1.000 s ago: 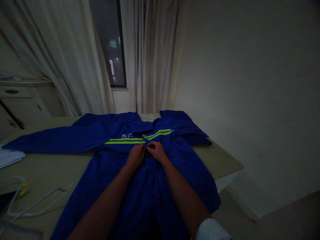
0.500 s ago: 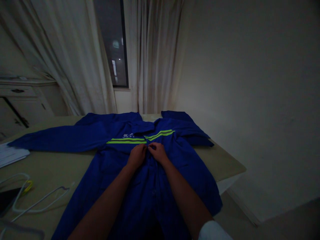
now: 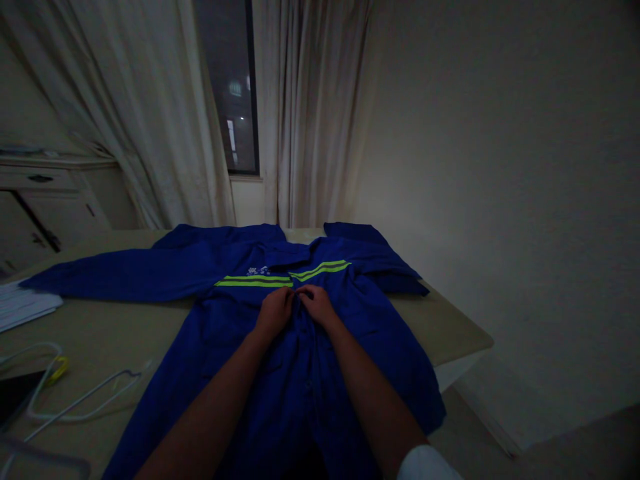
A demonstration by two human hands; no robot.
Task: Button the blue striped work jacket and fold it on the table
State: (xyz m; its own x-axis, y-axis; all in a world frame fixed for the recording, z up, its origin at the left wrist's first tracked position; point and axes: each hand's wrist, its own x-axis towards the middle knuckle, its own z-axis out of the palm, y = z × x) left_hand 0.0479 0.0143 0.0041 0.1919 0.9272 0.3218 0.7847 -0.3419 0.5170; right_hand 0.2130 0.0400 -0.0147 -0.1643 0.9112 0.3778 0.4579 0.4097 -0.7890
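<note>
Blue work jacket (image 3: 215, 353) lies flat on a table (image 3: 450, 327) at my 12 o'clock, front up, collar (image 3: 287, 253) pointing away from me. My left hand (image 3: 274, 311) and right hand (image 3: 317, 305) are both on the front opening (image 3: 303, 347), just under the two lime reflective stripes (image 3: 254, 282). Fingers (image 3: 299, 292) are curled narrow, tips nearly meeting at the opening. They're on the cloth, but too dark to tell if they pinch it or hold a button. Neither hand is spread wide.

One jacket sleeve (image 3: 110, 277) runs out flat to 9 o'clock; the other (image 3: 380, 257) sits bunched near 1 o'clock. Looks like the body is laid flat and centred so both hands reach the opening without stretching. White print (image 3: 257, 271) sits by the stripes near 12.

Around it: stack of papers (image 3: 30, 305) at 9 o'clock, white wire hanger (image 3: 85, 400) at 8 o'clock with a yellow bit (image 3: 59, 370) near it, dark flat slab (image 3: 15, 393) beside that, can't tell what. Drawer cabinet (image 3: 45, 200) at 10 o'clock, curtains (image 3: 320, 113) and a dark window (image 3: 230, 87) beyond the table. White cuff (image 3: 425, 465) on my right arm at 5 o'clock.
</note>
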